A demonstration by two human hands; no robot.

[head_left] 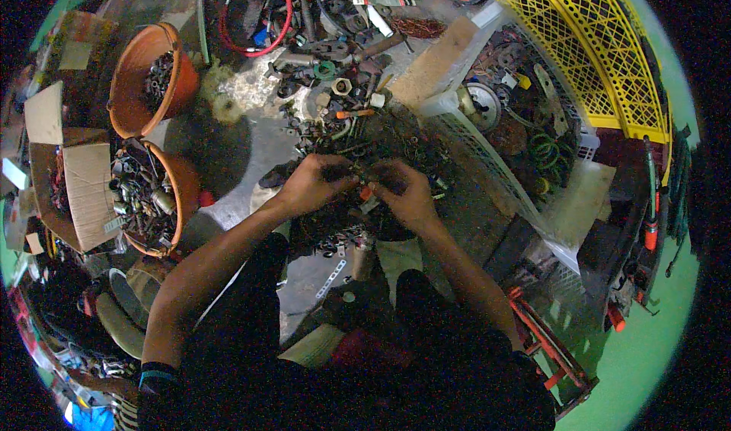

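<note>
One wide heap of metal parts is spreading on the floor, under the left grip and the right grip and also beyond them. One yellow lattice crate is resting far to the right of the grips, and one white crate is resting nearer, on this same side. To the left, two orange buckets are holding many small metal pieces, too many for counting, and one opened cardboard box is sitting just beside them, farther out. One loop of red hose is lying beyond the left grip. One perforated metal strip is lying on the near side of both grips. One orange piece is showing just below the fingertips. Both grips, almost meeting, are pinching one small part between thumbs and fingers; its shape I cannot tell.
</note>
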